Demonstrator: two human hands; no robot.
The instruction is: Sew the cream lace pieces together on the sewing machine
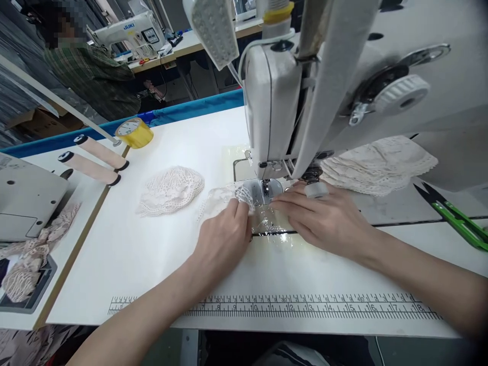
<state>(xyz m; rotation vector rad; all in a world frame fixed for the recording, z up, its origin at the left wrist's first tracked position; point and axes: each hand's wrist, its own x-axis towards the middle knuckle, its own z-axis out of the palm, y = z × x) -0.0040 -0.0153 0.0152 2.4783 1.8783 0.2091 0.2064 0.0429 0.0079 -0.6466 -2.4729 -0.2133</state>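
Observation:
My left hand pinches the edge of a white lace piece just left of the needle plate. Close to the presser foot of the white sewing machine, my right hand lies with its fingers stretched toward the plate; its thumb is partly hidden. Another lace piece rests flat on the white table to the left. Behind my right hand, a stack of lace pieces sits under the machine arm.
Green-handled scissors lie at the right. Two thread cones and a yellow tape roll are at the left, near a second machine with lace. A person is beyond the blue cloth edge. A ruler strip runs along the front.

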